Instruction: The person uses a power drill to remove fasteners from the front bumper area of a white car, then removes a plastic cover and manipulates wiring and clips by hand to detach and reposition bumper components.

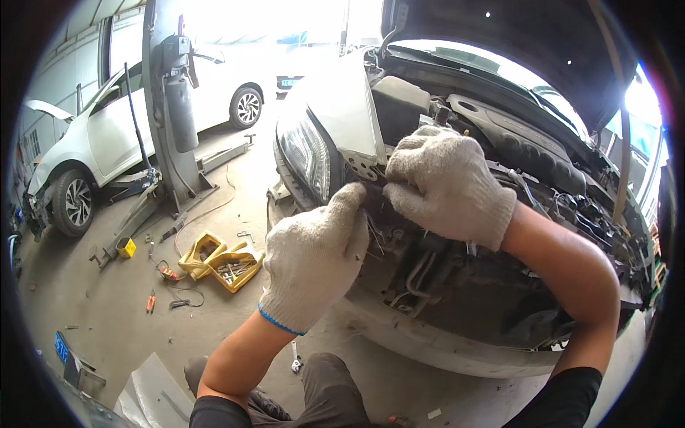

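Both my hands wear off-white knit work gloves and are at the front corner of a car, beside its headlight (312, 151). My left hand (314, 246) is closed, thumb against curled fingers, just below the fender's metal bracket (362, 168); whatever it grips is hidden. My right hand (446, 182) is curled at the edge of the engine bay, its fingertips next to that bracket. What lies in its fingers cannot be made out. The white fender (342, 107) rises beyond the hands. Right of them is the engine cover (506, 128), under the raised hood (514, 50).
A yellow toolbox (235, 269) with loose tools lies on the floor at left, near orange-handled pliers (150, 302). A wrench (296, 357) is by my knee. A lift post (168, 107) stands before a white car (107, 135). The bumper (435, 349) curves below my hands.
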Demonstrator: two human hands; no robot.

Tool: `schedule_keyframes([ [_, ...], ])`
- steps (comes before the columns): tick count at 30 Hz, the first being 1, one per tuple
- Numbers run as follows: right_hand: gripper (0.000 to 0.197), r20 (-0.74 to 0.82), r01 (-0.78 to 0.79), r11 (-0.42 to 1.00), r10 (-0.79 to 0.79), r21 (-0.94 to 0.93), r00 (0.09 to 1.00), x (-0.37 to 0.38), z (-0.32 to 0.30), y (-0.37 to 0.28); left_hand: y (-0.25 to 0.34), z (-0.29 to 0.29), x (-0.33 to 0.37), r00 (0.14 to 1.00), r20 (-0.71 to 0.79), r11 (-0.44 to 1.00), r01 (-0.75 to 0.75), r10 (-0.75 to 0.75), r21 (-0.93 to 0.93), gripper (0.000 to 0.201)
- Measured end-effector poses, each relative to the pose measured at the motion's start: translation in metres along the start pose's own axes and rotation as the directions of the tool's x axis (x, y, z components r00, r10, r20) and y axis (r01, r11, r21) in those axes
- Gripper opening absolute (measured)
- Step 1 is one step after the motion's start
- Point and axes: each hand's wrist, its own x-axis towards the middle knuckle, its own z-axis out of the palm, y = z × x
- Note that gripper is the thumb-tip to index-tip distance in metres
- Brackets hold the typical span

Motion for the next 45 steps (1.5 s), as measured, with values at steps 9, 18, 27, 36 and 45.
schedule_keyframes([
  [9,0.022,0.018,-0.056,0.993,0.054,0.107,0.998,-0.004,0.007,0.006,0.002,0.018,-0.018,0.988,-0.150,0.985,-0.057,0.032,-0.166,0.023],
  [18,0.021,0.049,-0.071,0.997,0.069,0.038,0.996,-0.004,0.007,0.002,0.001,0.023,-0.016,0.974,-0.221,0.967,-0.097,0.044,-0.237,0.020],
  [27,0.024,0.092,-0.071,0.997,0.070,0.006,0.993,-0.003,0.008,0.000,-0.004,0.021,-0.019,0.991,-0.131,0.950,-0.032,-0.010,-0.312,0.030],
  [36,0.019,0.022,-0.128,0.989,0.130,-0.077,0.991,-0.004,0.004,-0.007,-0.011,0.016,-0.030,0.999,-0.035,0.854,-0.044,0.030,-0.519,0.036],
  [45,0.015,0.043,-0.193,0.981,0.192,0.024,0.980,-0.001,0.005,-0.001,-0.026,-0.017,-0.027,0.644,0.615,0.058,0.711,-0.456,-0.701,0.021],
])
